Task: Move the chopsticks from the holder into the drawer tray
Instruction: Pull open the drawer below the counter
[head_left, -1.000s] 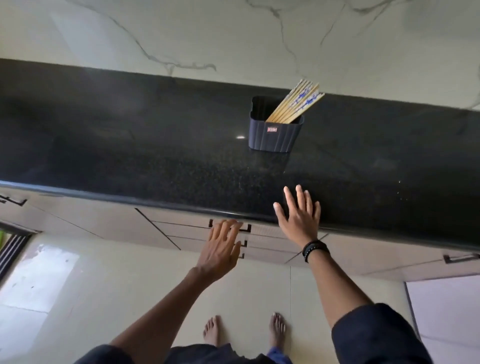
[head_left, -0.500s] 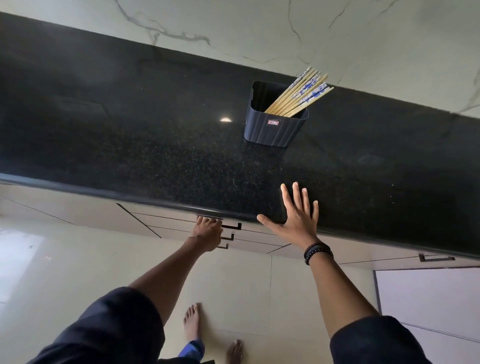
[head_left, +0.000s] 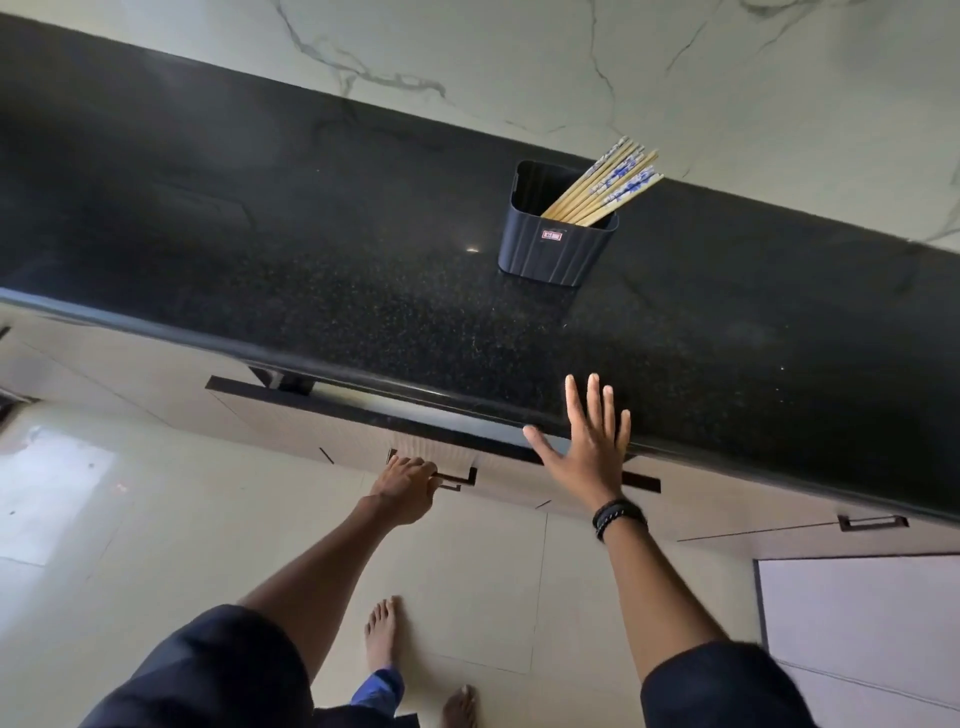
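Note:
A dark ribbed holder stands on the black granite counter, near the wall. Several bamboo chopsticks with blue-and-white tops lean out of it to the right. My left hand is closed around the dark handle of the top drawer, which is pulled out a little from under the counter edge. The drawer's inside is hidden. My right hand hovers flat with fingers spread over the counter's front edge, holding nothing.
A marble-patterned wall rises behind the counter. Another cabinet handle is at the right. My bare feet stand on the pale tiled floor below. A white panel sits at the lower right.
My left hand closed on the drawer handle and the drawer has slid out slightly. The view shifted, so the holder now sits further right. My right hand stayed spread by the counter edge.

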